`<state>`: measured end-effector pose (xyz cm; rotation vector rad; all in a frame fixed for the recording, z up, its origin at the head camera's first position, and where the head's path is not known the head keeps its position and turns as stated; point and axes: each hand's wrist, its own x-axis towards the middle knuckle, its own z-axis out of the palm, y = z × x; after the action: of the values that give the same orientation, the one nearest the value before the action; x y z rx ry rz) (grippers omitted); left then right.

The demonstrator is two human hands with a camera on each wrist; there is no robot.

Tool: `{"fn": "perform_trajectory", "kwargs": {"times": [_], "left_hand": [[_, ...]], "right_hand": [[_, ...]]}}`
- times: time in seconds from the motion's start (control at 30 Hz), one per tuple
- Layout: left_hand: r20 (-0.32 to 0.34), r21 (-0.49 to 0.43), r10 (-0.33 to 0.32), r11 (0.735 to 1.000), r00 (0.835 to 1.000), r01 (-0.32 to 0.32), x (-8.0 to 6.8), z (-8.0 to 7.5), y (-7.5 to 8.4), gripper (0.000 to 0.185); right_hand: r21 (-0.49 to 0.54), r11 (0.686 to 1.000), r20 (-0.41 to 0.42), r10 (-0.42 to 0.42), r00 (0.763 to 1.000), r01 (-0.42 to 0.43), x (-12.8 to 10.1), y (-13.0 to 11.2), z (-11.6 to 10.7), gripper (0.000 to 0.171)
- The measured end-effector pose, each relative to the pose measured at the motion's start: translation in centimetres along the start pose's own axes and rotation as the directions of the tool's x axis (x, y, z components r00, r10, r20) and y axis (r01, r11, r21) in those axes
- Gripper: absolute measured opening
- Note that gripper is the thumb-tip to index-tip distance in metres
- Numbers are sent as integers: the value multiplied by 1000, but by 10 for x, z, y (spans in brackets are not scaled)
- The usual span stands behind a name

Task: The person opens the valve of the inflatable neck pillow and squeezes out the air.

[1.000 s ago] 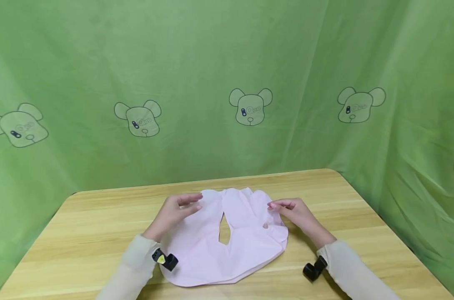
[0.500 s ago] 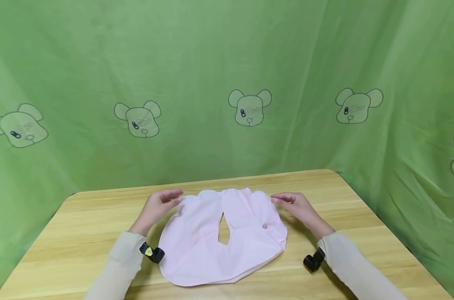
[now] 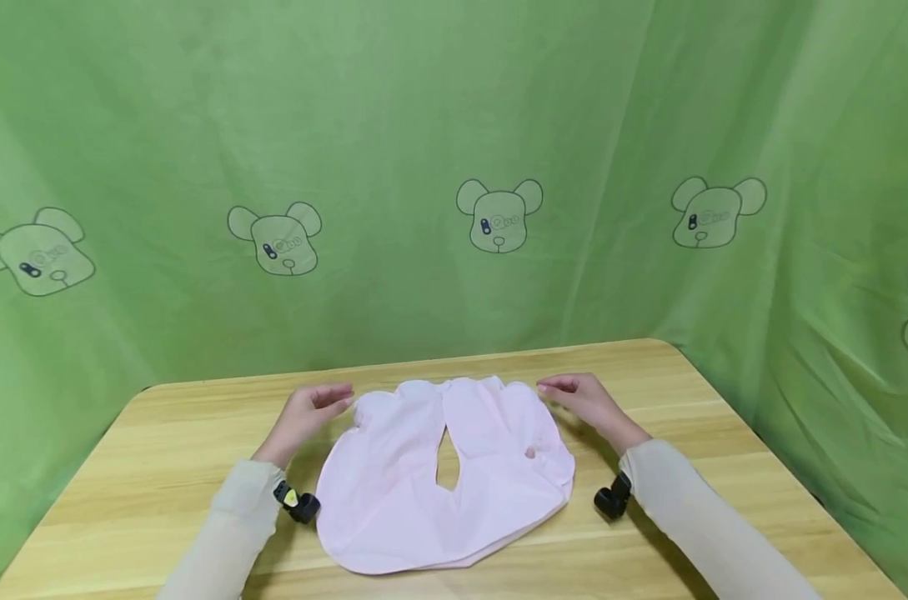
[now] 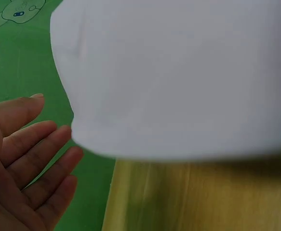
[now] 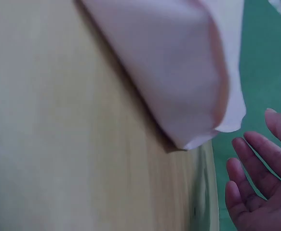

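The fingers [image 4: 44, 144] of the left hand [image 3: 303, 417] were straight and empty beside the pink garment [image 3: 438, 475], which lay flat mid-table [image 3: 161, 450]. The right hand [image 3: 584, 400] hovered likewise relaxed, holding nothing, off the opposite edge. A good grip likely meant pinching both far corners evenly, keeping the layers aligned.

A: The pink bib [image 3: 454, 475] looks like soft cloth, matt and smooth, with a small snap button [image 3: 530, 452].

B: Yes. The tabletop [image 3: 161, 450] is light wood with visible grain and a slight sheen.

A: The green curtain [image 3: 423, 125] behind is thin cloth, a little wrinkled, with printed bears.

B: The sleeves [image 3: 221, 542] seem soft knitted fabric, and the wrist cameras [image 3: 611, 498] are black plastic.
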<state>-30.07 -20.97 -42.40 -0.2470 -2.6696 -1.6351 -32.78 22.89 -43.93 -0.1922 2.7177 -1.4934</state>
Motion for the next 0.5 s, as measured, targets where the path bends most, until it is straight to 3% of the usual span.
{"fn": "perform_trajectory", "kwargs": {"times": [0.5], "left_hand": [[2,16,-58,998,998,58,3,5,-4,29]], "right_hand": [[-45,995,-11,85,996,-85,13,-6,15,32]]}}
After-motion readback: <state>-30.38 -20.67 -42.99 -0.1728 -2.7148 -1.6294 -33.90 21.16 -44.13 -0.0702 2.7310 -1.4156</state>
